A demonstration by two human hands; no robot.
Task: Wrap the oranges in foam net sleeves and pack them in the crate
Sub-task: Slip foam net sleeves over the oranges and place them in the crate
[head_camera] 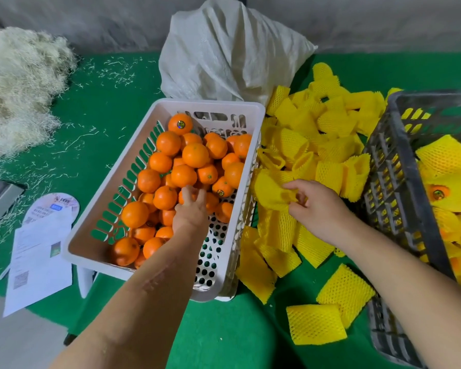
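A white perforated basket (109, 193) in the middle holds several loose oranges (194, 155). My left hand (190, 211) reaches into it, fingers closing around one orange (183, 197) near the basket's right side. To the right lies a heap of yellow foam net sleeves (328, 145) on the green cloth. My right hand (317, 206) pinches one yellow sleeve (270, 190) at the heap's left edge. The grey crate (394, 166) at far right contains several oranges wrapped in sleeves (445, 187).
A white woven sack (224, 49) stands behind the basket. A pile of pale shredded filler (19, 83) lies at the back left, with strands scattered over the green cloth (224, 334). Printed paper sheets (37, 251) and a round card (53, 206) sit at the left.
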